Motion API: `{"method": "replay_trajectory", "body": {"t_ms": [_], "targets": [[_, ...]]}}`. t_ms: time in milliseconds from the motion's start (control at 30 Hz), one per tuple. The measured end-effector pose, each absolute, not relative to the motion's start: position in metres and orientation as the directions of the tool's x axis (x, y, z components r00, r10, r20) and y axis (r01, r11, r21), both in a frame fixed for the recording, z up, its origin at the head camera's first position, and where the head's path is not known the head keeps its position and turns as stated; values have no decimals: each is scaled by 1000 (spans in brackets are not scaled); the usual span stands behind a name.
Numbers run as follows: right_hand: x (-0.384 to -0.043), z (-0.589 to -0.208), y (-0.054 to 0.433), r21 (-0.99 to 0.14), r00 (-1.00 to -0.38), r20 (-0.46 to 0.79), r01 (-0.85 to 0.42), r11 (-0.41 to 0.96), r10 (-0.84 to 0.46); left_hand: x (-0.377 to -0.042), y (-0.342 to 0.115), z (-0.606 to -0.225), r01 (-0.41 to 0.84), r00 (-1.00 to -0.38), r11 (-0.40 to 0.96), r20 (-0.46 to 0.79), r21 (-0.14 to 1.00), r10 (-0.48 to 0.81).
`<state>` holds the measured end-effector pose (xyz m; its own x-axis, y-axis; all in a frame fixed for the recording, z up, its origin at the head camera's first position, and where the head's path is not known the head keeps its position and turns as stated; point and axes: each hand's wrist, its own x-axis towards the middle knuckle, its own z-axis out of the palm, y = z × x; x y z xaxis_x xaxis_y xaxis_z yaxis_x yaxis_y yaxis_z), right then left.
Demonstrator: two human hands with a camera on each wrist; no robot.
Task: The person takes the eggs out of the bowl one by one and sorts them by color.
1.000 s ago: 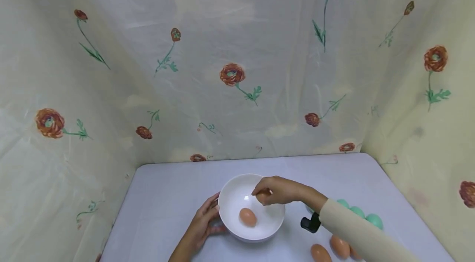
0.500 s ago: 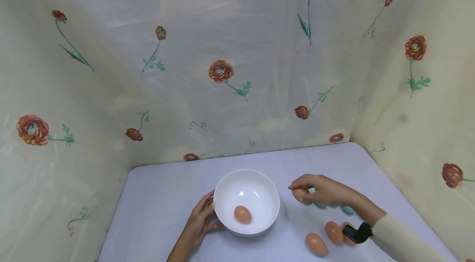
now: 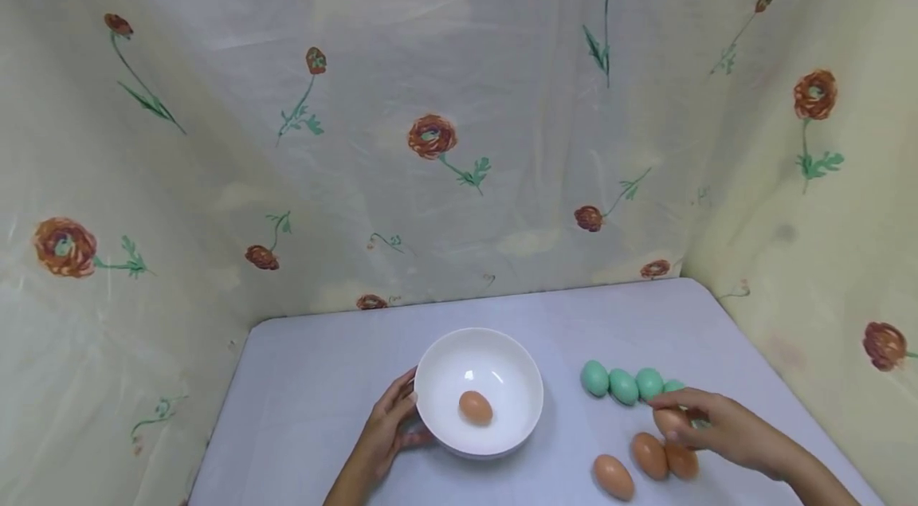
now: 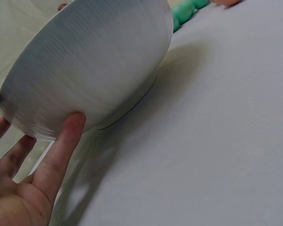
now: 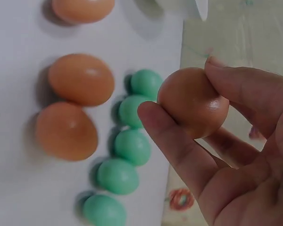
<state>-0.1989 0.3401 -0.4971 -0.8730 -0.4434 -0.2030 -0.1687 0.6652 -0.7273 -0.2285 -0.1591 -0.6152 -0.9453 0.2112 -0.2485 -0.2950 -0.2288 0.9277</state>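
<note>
A white bowl [image 3: 512, 418] stands on the table with one brown egg [image 3: 476, 408] inside. My left hand [image 3: 383, 430] rests against the bowl's left side; in the left wrist view its spread, fairly straight fingers touch the outer wall. Over at the right, my right hand [image 3: 731, 433] pinches another brown egg [image 5: 191, 101] between thumb and fingertips. That egg is held above the table, close to two brown eggs [image 3: 649, 456] lying side by side and the row of green eggs [image 3: 623, 386]. A separate brown egg [image 3: 613, 477] lies a little nearer the bowl.
A pale cloth covers the table [image 3: 323, 362]. Flower-printed sheeting [image 3: 531, 131] hangs behind it and along both sides. The green eggs stand in a line to the right of the bowl, farther back than the loose brown ones.
My right hand has carried its brown egg from above the bowl rightward to the loose eggs, uncovering the green row. My left hand stays at the bowl; one egg remains inside.
</note>
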Motion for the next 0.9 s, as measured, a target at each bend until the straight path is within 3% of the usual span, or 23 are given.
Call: {"method": "replay_trajectory", "body": {"t_ms": [267,500,667,900], "targets": [[-184,-520,372,-719,-910,-228,-83,690,-346,-229,-160,-616,-287,-948,-229,-243,930,204],[-179,-543,387,-651,-911,-138,-213,729,-389,-228,-158,-616,-297,-945,-238,-248,925,215],[-182,-549,387,-699,-898,-233,-113,706,-374,-226,-157,-615,-291,-946,-246,-241,925,216],[-186,-561,384,-662,-901,-287,-58,747,-325,-229,-159,-616,-292,-946,-235,-244,927,211]]}}
